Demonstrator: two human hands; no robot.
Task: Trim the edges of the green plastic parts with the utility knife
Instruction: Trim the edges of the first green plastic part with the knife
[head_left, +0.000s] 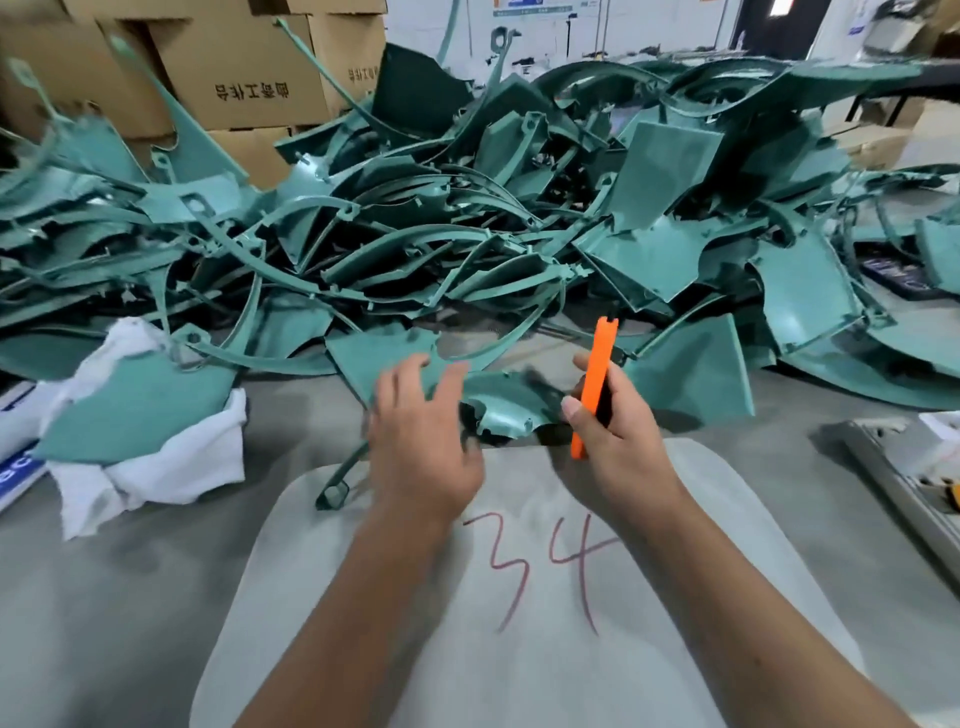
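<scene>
Much of the scene is hard to read. The left hand (423, 441) is smeared by motion blur, so the exact lie of its fingers is uncertain; they look spread and fairly straight, reaching over a curved green plastic part (506, 408) that lies on the tabletop (130, 582) just in front of both hands. Whether the fingertips touch that part cannot be told, since the hand covers its near left edge. The knife's blade is not visible.

The right hand (610, 431) is curled round an orange utility knife (592, 384), thumb pressed along its side, the handle standing nearly upright with its notched top end clear above the fingers and its lower end poking out below the palm. The knife sits just right of the curved part.

Behind, a large tangled pile of green plastic parts (467, 234) fills the tabletop, its far pieces overlapping so that single shapes are hard to separate. A flat green piece rests on a white cloth (150, 467) at the left. Under the forearms lies a pale grey mat (701, 519) marked "34" in red. Cardboard boxes (244, 67) stand at the back left, cut off by the frame.
</scene>
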